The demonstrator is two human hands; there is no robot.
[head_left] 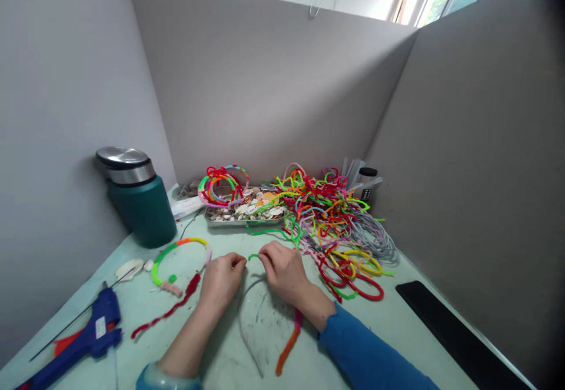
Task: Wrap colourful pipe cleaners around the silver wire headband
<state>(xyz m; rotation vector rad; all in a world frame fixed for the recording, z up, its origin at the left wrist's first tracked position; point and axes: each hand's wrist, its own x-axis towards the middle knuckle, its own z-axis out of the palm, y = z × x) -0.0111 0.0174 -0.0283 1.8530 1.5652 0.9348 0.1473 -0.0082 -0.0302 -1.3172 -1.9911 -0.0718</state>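
Observation:
My right hand (285, 272) is closed in a pinch on a green pipe cleaner (253, 256), whose short curled end sticks out to the left of the fingertips. Just left of that end, my left hand (220, 281) also has thumb and finger pressed together; whether anything is between them I cannot make out. Beneath the hands lies a curved hoop with a bare grey wire side (241, 319) and a side wrapped in pink and orange pipe cleaner (288, 352). My right hand hides its top. A dark red fuzzy strand (170, 309) rests beside my left wrist.
A blue glue gun (99, 325) and green bottle (148, 207) stand left, near a multicoloured hoop (159, 260). Behind are a metal tray (247, 223) of buttons, stacked hoops (216, 205), a pipe cleaner heap (318, 199) and grey wires (375, 237). A black strip (445, 325) lies right; partitions surround the table.

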